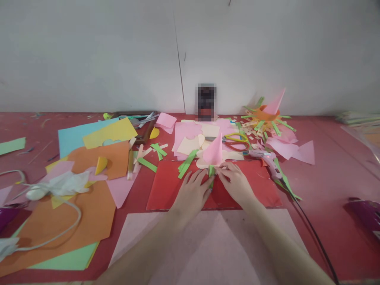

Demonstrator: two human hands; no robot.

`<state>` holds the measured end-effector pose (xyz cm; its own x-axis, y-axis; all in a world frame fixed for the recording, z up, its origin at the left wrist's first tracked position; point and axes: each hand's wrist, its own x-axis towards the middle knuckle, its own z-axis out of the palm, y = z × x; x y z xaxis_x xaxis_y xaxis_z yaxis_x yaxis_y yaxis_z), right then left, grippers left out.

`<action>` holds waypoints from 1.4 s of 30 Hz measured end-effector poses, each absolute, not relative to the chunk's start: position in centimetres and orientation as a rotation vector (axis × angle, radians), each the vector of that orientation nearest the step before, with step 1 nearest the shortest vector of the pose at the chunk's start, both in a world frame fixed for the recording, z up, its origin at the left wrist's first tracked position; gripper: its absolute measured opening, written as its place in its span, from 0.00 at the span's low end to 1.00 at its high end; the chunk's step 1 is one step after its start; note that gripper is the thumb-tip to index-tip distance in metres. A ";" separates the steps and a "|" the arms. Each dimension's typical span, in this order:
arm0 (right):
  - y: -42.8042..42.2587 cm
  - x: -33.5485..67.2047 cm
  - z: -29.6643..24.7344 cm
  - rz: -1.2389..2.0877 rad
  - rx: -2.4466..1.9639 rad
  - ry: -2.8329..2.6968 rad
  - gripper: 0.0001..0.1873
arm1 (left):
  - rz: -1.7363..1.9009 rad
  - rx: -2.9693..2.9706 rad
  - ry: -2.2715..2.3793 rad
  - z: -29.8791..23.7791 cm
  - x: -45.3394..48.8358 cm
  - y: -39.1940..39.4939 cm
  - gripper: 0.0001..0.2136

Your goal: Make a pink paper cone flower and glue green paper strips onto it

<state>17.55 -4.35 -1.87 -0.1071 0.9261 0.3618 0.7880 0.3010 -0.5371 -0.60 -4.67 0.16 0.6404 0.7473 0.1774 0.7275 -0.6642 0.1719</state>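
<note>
A pink paper cone (213, 150) stands on a cream scalloped paper flower (202, 162) above a red board (166, 184). At its near edge, a narrow green paper strip (211, 171) points toward me. My left hand (192, 190) has its fingers closed on this strip from the left, thumb near its lower end. From the right, my right hand (236, 181) pinches the flower's near edge beside the strip; its fingertips partly cover the contact. More green strips (187, 163) lie just left of the flower.
A pink glue gun (270, 162) with a black cord lies right; pliers with yellow-red handles (237, 139) sit behind the cone. A finished-looking orange paper piece with a cone (268, 113) stands back right. Orange sheets (74, 206) and a white cable (78, 215) cover the left.
</note>
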 end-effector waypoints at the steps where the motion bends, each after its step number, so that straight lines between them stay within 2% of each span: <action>1: -4.3 17.6 -1.9 0.274 -1.524 -1.933 0.14 | 0.361 2.766 1.247 0.1 -0.6 -4.7 0.16; 33: -4.7 16.8 -1.1 0.199 -1.648 -1.972 0.14 | 0.356 2.742 1.301 0.2 0.3 -4.6 0.19; 42: -4.4 17.7 -1.0 0.436 -1.546 -1.786 0.14 | 0.382 2.745 1.305 0.0 0.5 -4.3 0.20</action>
<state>17.70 -4.41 -1.02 -0.0182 0.9545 0.2977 0.7098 0.2221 -0.6685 0.51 -4.30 0.00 0.6066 0.7719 0.1901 0.7525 -0.6347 0.1762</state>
